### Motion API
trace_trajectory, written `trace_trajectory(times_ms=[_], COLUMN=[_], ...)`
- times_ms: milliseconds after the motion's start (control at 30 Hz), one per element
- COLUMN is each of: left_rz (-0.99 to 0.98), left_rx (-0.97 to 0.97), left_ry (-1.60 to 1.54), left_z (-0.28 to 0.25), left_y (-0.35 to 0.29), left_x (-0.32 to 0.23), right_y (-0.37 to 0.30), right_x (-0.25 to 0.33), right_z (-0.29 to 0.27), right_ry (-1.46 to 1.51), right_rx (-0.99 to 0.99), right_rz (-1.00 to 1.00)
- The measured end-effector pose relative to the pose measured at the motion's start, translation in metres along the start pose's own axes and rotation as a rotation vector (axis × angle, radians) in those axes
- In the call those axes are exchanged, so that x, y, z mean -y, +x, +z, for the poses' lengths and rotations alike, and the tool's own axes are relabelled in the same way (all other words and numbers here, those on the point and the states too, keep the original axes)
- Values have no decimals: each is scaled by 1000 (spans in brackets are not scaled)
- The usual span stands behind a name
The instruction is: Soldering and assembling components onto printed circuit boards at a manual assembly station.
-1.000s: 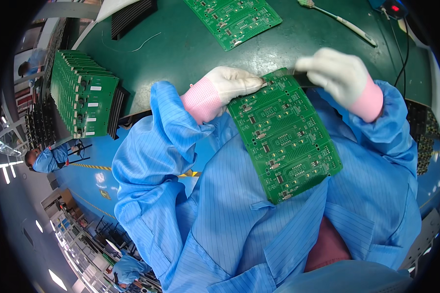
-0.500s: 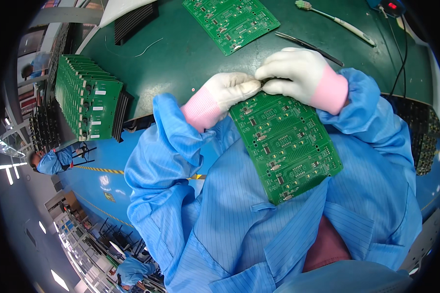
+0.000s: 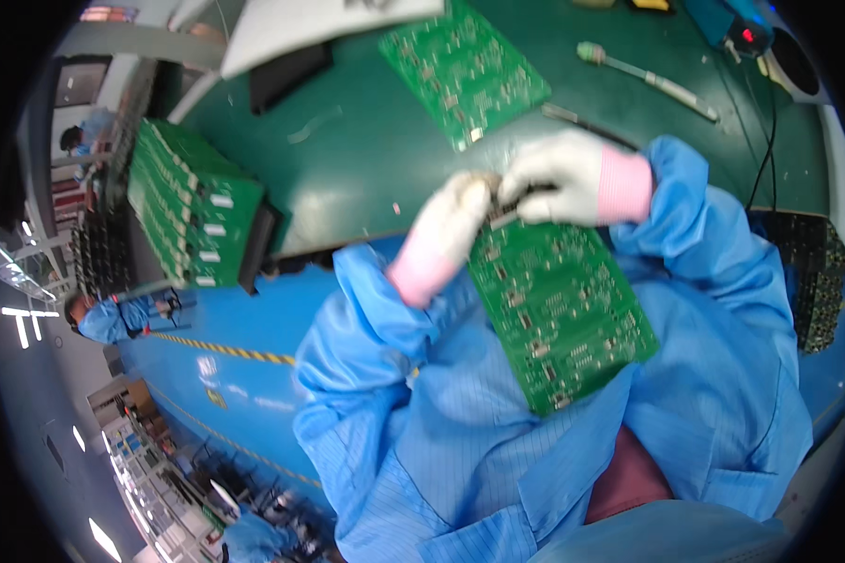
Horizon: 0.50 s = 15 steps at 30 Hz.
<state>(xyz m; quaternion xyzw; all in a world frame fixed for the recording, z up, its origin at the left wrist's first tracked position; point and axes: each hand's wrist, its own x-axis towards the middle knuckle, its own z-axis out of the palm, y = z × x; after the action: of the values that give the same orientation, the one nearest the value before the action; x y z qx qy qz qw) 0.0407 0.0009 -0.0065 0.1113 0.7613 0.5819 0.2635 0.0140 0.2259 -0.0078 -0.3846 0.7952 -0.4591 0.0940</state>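
Observation:
A green circuit board [image 3: 563,314] slants down from my hands across the front of my blue coat, its small parts facing up. White gloves with pink cuffs cover both hands. My left hand [image 3: 449,218] is closed at the board's upper left corner. Beside it, my right hand [image 3: 559,178] pinches at the same upper edge, fingers bent. A small dark bit shows between the fingertips, too blurred to name. Just beyond the hands, a second green circuit board [image 3: 465,75] lies flat on the green table [image 3: 347,178].
Tweezers [image 3: 591,128] and a toothbrush [image 3: 650,82] lie beyond my right hand. At left, several green boards stand upright in a black rack [image 3: 263,249]. A blue device [image 3: 737,33] with a red light and cables sits far right. Other people [image 3: 108,319] sit farther off.
The view has shifted, so the table things sit lower and farther right. My left hand has tilted more upright at the board's corner. Both hands stay at its upper edge.

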Motion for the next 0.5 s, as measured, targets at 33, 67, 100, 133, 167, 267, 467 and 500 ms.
trace_trajectory(times_ms=[33,67,100,133,167,267,467,500], left_rz=[27,29,56,83,73,127,99,110], left_rx=[-35,-66,-88,-112,-100,-61,-75,-62], left_ry=[31,57,96,134,111,86,74,78], left_z=[5,5,8,9,11,11,5,3], left_y=[0,5,8,14,16,29,46,48], left_x=[3,6,7,5,0,-1,-6,-6], right_y=[-2,2,1,1,0,0,6,7], right_x=[6,1,4,4,5,5,-6,-9], right_z=[-1,-2,-2,-2,0,0,-6,-8], right_ry=[-42,-65,-168,-270,-349,-506,-408,-418], right_rx=[-8,11,-20,-50,-35,-5,-51,-63], right_rz=[18,-68,-120,-172,-135,-31,18,27])
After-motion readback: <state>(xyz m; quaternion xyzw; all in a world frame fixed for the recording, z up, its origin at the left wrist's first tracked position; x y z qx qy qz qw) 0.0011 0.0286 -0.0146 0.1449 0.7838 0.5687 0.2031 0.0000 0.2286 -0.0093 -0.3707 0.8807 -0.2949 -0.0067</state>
